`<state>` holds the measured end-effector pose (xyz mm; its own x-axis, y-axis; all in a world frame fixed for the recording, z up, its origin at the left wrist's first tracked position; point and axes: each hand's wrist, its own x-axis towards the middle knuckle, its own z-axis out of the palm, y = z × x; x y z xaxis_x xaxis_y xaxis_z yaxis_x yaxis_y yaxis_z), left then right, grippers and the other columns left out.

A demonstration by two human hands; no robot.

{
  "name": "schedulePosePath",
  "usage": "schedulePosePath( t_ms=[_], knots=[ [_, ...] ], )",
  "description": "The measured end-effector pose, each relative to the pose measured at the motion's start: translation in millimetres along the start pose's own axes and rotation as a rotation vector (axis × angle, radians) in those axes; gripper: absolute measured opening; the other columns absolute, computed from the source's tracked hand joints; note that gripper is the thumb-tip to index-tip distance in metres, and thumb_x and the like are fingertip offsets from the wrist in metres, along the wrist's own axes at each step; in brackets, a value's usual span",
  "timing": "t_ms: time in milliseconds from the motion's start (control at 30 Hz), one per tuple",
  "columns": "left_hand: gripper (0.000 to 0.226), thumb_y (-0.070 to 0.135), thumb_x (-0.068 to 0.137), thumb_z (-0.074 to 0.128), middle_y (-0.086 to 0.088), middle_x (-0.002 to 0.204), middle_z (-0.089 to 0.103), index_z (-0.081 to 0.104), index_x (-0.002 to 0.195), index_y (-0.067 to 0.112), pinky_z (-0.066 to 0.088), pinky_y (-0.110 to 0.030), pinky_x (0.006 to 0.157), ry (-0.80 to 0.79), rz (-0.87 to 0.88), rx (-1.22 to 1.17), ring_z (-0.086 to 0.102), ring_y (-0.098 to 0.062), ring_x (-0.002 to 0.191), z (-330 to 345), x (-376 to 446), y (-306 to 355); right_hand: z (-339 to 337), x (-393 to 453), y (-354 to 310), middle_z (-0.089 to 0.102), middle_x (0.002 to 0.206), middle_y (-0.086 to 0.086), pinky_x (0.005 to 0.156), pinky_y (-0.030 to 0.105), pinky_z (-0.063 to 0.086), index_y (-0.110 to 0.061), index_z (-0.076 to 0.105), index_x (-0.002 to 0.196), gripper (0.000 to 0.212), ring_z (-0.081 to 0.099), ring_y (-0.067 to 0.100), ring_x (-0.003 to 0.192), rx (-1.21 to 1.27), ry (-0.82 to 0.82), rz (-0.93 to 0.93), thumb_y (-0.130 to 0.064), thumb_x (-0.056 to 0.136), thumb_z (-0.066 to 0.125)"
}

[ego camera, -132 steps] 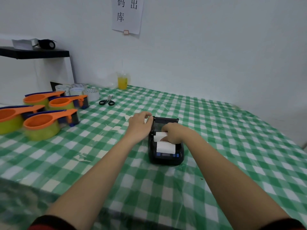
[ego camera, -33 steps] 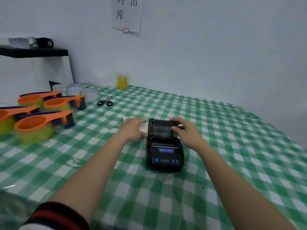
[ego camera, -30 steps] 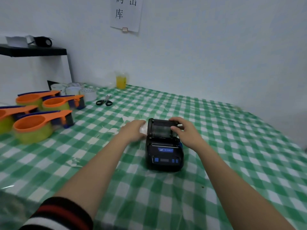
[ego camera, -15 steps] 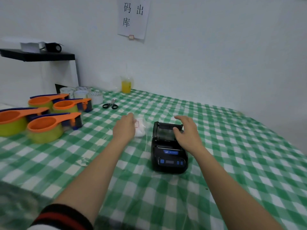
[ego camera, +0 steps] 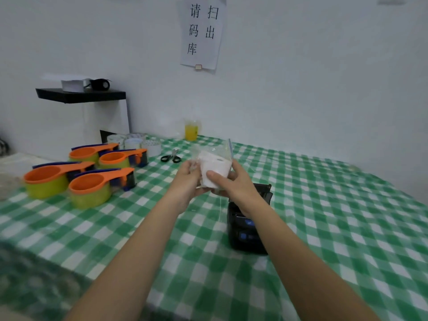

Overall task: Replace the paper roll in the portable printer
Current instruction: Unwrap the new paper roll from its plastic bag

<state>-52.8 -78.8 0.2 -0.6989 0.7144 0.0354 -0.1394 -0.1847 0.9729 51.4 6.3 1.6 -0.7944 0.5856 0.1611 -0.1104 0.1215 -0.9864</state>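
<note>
**New roll in hand, wrapper not yet off**

Head view, the only one. Held up above the green-and-white checked desk: a white paper roll inside a clear, crinkled plastic wrapper, raised between both hands in front of the chest. Left hand curled against the wrapper's left side, grip pinching the loose plastic there. Right hand cupped round the right and underside, thumb pressed flat across the front of the roll, grip closed on it.

Black portable printer with blue buttons resting on the desk just below and behind the right wrist, partly hidden by the forearm; lid standing open at the back, compartment interior hard to make out.

Step in hand, by the look of it: unwrapping the fresh roll. Next move calling for tearing or peeling the plastic away, freeing the paper's loose end, then lowering the roll into the open compartment.

Further left, well apart: orange-and-green tape dispensers and black-handled scissors.
</note>
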Motion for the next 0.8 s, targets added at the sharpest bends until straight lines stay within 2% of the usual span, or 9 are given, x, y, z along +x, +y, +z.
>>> schedulePosePath(
  t_ms=[133,267,333,400,500,600,667,733,800],
  knots=[
    [0.045,0.026,0.090,0.056,0.004,0.125,0.048,0.039,0.132,0.029,0.051,-0.034,0.083,0.116,0.171,0.405,0.058,-0.020,0.107,-6,0,-2,-3,-4,8,0.069,0.112,0.004,0.078,0.032,0.059,-0.020,0.054,0.122,0.059,0.069,0.019,0.098,-0.093,0.119,-0.062,-0.027,0.070,0.081],
    [0.046,0.048,0.093,0.043,0.010,0.124,0.054,0.041,0.134,0.027,0.049,-0.042,0.097,-0.132,0.050,0.205,0.055,-0.014,0.114,-4,-12,4,-5,-8,2,0.068,0.103,-0.004,0.069,0.021,0.053,-0.020,0.056,0.115,0.056,0.066,0.013,0.090,-0.301,0.211,-0.162,-0.036,0.068,0.081],
    [0.056,0.053,0.088,0.048,0.005,0.129,0.055,0.038,0.136,0.026,0.054,-0.038,0.091,-0.224,0.017,0.191,0.059,-0.015,0.113,4,-17,3,-2,-10,-3,0.065,0.100,-0.007,0.062,0.015,0.050,-0.021,0.052,0.117,0.056,0.065,0.008,0.084,-0.410,0.159,-0.155,-0.034,0.070,0.079],
    [0.055,0.041,0.086,0.059,-0.002,0.125,0.060,0.040,0.133,0.020,0.058,-0.032,0.080,-0.158,0.040,0.209,0.065,-0.016,0.103,6,-16,-1,0,-12,-5,0.066,0.101,-0.005,0.059,0.011,0.050,-0.023,0.047,0.124,0.061,0.065,0.003,0.083,-0.431,0.048,-0.130,-0.025,0.072,0.078],
    [0.049,0.034,0.084,0.064,-0.007,0.119,0.063,0.048,0.127,0.017,0.060,-0.031,0.071,-0.056,0.048,0.146,0.067,-0.018,0.096,1,-14,-6,-5,-12,-5,0.071,0.100,0.001,0.071,0.022,0.055,-0.025,0.052,0.123,0.055,0.070,0.013,0.085,-0.328,-0.012,-0.091,-0.020,0.074,0.078],
    [0.045,0.034,0.084,0.065,-0.005,0.116,0.063,0.050,0.123,0.016,0.060,-0.029,0.065,-0.006,0.061,0.108,0.066,-0.015,0.095,-7,-13,-7,-7,-10,-2,0.071,0.102,0.005,0.080,0.037,0.058,-0.018,0.066,0.107,0.023,0.069,0.022,0.088,-0.103,0.037,-0.031,-0.015,0.084,0.069],
    [0.046,0.034,0.083,0.066,-0.001,0.113,0.061,0.049,0.122,0.017,0.060,-0.027,0.062,0.010,0.066,0.136,0.064,-0.012,0.092,-10,-13,-6,-5,-6,2,0.071,0.089,0.001,0.069,0.033,0.056,-0.017,0.072,0.092,0.008,0.065,0.018,0.077,-0.179,0.147,-0.079,-0.018,0.085,0.068],
    [0.046,0.035,0.083,0.066,0.000,0.111,0.059,0.048,0.122,0.018,0.059,-0.027,0.061,0.002,0.034,0.203,0.063,-0.012,0.092,-14,-13,-6,-2,-3,5,0.068,0.075,-0.005,0.062,0.026,0.050,-0.019,0.072,0.079,0.004,0.060,0.011,0.065,-0.249,0.208,-0.109,-0.021,0.083,0.070],
    [0.044,0.038,0.083,0.065,0.002,0.107,0.058,0.047,0.119,0.020,0.056,-0.026,0.059,0.008,-0.017,0.321,0.061,-0.011,0.088,-21,-11,-9,1,-2,6,0.065,0.067,-0.004,0.063,0.031,0.053,-0.020,0.070,0.073,0.010,0.057,0.011,0.060,-0.297,0.208,-0.099,-0.020,0.083,0.069]
  ],
)
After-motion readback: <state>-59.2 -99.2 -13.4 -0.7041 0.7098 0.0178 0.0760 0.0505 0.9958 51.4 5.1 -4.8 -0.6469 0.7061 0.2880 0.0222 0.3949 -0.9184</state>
